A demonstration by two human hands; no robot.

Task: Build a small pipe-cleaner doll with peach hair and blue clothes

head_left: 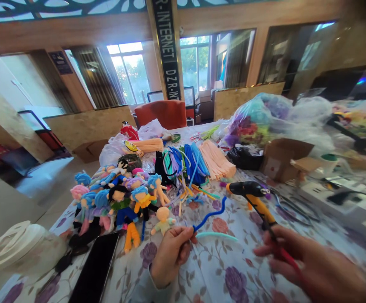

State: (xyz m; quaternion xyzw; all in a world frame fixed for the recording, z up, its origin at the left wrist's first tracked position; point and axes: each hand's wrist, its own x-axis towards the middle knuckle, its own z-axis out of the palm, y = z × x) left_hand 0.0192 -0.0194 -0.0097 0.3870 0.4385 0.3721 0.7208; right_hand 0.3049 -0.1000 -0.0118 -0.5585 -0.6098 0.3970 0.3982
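Observation:
My left hand [173, 250] is closed, pinching one end of a wavy dark blue pipe cleaner [210, 215] between thumb and fingers. My right hand [318, 263] is closed around a slim red-handled tool [288, 257] with a dark tip; blur hides its exact kind. Just beyond that tip lies a yellow and black hot glue gun [249, 190]. A mint green pipe cleaner [219, 236] rests on the tablecloth beside my left fingers. Behind that hand sits a small pipe-cleaner doll [164, 219] with a peach head and pale green arms.
Many pipe-cleaner dolls [116, 195] are heaped at left, near a black phone [94, 267] and a white lidded container [22, 248]. Bundles of blue [195, 164] and peach pipe cleaners [216, 160] lie behind. A cardboard box [279, 160] and stuffed plastic bags [261, 115] stand right.

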